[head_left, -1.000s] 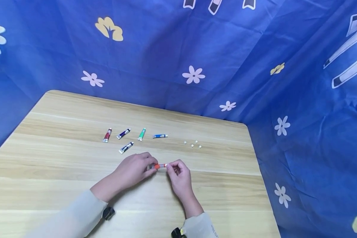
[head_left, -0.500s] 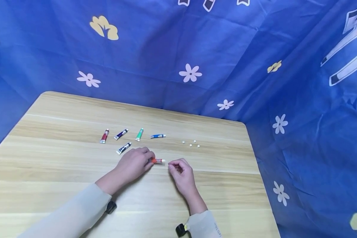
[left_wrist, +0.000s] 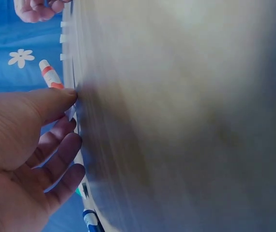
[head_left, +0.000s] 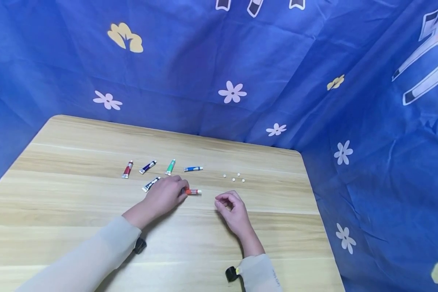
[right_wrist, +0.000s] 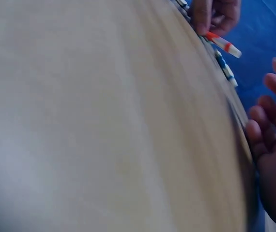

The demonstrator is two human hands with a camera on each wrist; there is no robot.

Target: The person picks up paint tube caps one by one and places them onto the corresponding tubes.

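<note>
My left hand [head_left: 166, 195] pinches a small orange paint tube [head_left: 193, 192] by its tail end, just over the table, with its white cap pointing right. In the left wrist view, the tube's white and orange body [left_wrist: 52, 77] sticks out past the thumb [left_wrist: 55, 101]. To the right, my right hand [head_left: 234, 211] hovers apart from the tube, fingers loosely bent. No object shows between its fingers [right_wrist: 268, 113] in the right wrist view. A dark paint tube [head_left: 151, 184] lies right behind the left hand and is partly covered by it.
Farther back on the wooden table [head_left: 76, 194] lie a red tube [head_left: 127, 169], a purple tube [head_left: 147, 167], a green tube [head_left: 170, 167] and a blue tube [head_left: 193, 168]. Several tiny white caps [head_left: 239, 174] sit to their right. Blue patterned cloth [head_left: 190, 73] hangs behind the table.
The right hand has let go of the orange tube's white cap and drawn away to the right. The left hand has carried the tube slightly back toward the other tubes.
</note>
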